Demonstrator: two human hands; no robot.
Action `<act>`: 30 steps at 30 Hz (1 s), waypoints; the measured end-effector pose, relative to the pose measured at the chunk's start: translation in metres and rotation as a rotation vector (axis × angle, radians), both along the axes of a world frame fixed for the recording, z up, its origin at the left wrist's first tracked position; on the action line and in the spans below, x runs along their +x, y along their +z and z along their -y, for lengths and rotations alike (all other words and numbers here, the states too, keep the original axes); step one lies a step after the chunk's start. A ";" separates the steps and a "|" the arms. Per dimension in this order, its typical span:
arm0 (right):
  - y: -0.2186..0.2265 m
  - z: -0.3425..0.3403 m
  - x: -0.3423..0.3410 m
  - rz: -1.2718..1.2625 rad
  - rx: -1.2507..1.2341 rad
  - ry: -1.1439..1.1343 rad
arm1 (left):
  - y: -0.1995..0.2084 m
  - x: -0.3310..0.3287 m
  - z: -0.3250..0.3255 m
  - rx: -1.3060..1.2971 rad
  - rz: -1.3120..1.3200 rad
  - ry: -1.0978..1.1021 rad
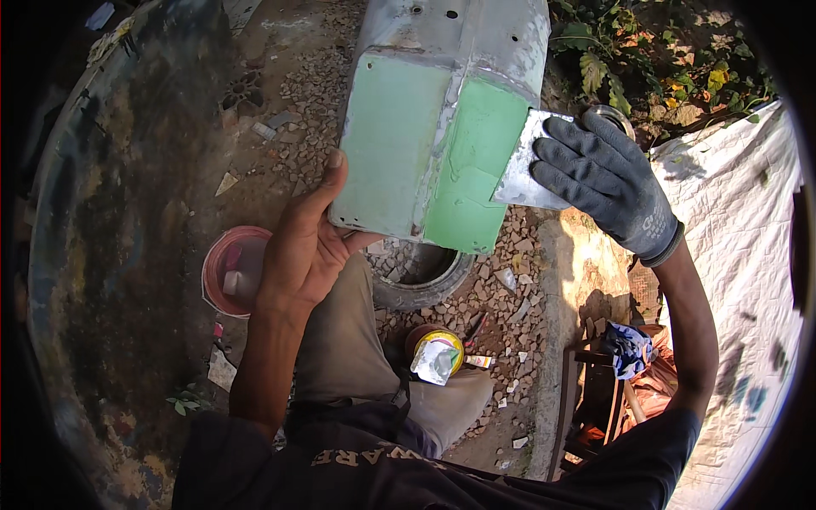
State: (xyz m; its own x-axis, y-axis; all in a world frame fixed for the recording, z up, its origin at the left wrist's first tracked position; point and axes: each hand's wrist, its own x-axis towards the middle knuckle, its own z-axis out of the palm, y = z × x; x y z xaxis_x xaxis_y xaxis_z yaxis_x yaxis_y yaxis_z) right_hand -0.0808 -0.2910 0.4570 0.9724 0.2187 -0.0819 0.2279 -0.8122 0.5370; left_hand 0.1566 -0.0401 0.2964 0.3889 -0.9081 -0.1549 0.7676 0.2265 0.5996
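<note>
A long grey metal panel (pixel 501 38), with a lengthwise ridge and a few holes, reaches away from me at the top middle. Its near end carries a dull pale green coat (pixel 393 144) on the left and a brighter, wet-looking green putty (pixel 476 170) on the right. My bare left hand (pixel 297 246) grips the panel's lower left corner, thumb along the side and fingers partly hidden beneath. In a dark grey glove, my right hand (pixel 599 170) pinches a flat metal spreader (pixel 520 174). The spreader's edge lies at the right border of the wet putty.
A grey ring-shaped object (pixel 425 293) sits under the panel on broken gravel. Left of my leg is a pink bucket (pixel 225 268). Near my knee stands a yellow-rimmed tin (pixel 459 348) with a metal sheet (pixel 433 364) across it. White sheeting (pixel 739 255) covers the right; plants (pixel 646 59) grow beyond.
</note>
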 end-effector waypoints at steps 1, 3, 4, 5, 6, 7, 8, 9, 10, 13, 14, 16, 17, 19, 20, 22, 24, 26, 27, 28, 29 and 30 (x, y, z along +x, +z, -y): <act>-0.001 0.002 -0.009 0.020 0.090 -0.018 | 0.001 -0.001 0.000 -0.012 -0.008 0.002; 0.004 0.003 -0.021 0.108 0.024 0.125 | 0.002 -0.002 -0.001 -0.019 -0.014 -0.001; 0.006 0.003 -0.025 0.110 0.025 0.120 | 0.003 -0.002 0.000 -0.028 -0.003 -0.001; 0.007 0.003 -0.029 0.173 0.030 0.115 | 0.003 -0.002 0.001 -0.035 0.007 0.000; 0.006 0.001 -0.032 0.237 0.037 0.109 | 0.004 -0.001 0.003 -0.028 0.008 -0.006; 0.009 -0.004 -0.028 0.291 0.021 0.129 | 0.003 -0.001 0.005 -0.021 0.030 0.013; 0.013 -0.008 -0.022 0.313 0.030 0.145 | 0.003 -0.002 0.006 -0.009 0.054 0.027; 0.019 -0.010 -0.012 0.324 0.018 0.187 | 0.004 -0.002 0.007 0.006 0.051 0.019; 0.022 -0.013 0.001 0.333 0.010 0.231 | 0.004 -0.001 0.006 -0.022 0.063 0.037; 0.030 -0.023 0.040 0.275 0.012 0.277 | 0.007 0.004 0.011 -0.069 0.073 0.028; 0.032 -0.017 0.054 0.290 0.117 0.371 | 0.008 0.006 0.013 -0.100 0.077 0.014; 0.027 -0.024 0.064 0.285 0.132 0.328 | 0.009 0.005 0.014 -0.110 0.082 0.022; 0.025 -0.023 0.069 0.288 0.134 0.333 | 0.010 0.003 0.015 -0.106 0.102 0.042; 0.020 -0.021 0.075 0.257 0.135 0.352 | 0.009 0.004 0.016 -0.105 0.123 0.059; 0.017 -0.019 0.075 0.258 0.132 0.348 | 0.007 0.006 0.018 -0.111 0.112 0.049; 0.012 -0.017 0.075 0.281 0.165 0.372 | 0.007 0.007 0.018 -0.117 0.102 0.036; 0.013 -0.018 0.072 0.255 0.154 0.335 | 0.012 0.006 0.017 -0.117 0.119 0.046; 0.014 -0.017 0.068 0.239 0.135 0.293 | 0.011 0.008 0.018 -0.123 0.113 0.037; 0.011 -0.014 0.066 0.227 0.133 0.296 | 0.010 0.008 0.018 -0.126 0.100 0.033; 0.010 -0.012 0.065 0.218 0.128 0.302 | 0.010 0.009 0.017 -0.132 0.112 0.030; 0.010 -0.011 0.061 0.216 0.178 0.294 | 0.010 0.009 0.015 -0.125 0.102 0.021; 0.010 -0.010 0.058 0.227 0.169 0.293 | 0.010 0.008 0.013 -0.117 0.093 0.012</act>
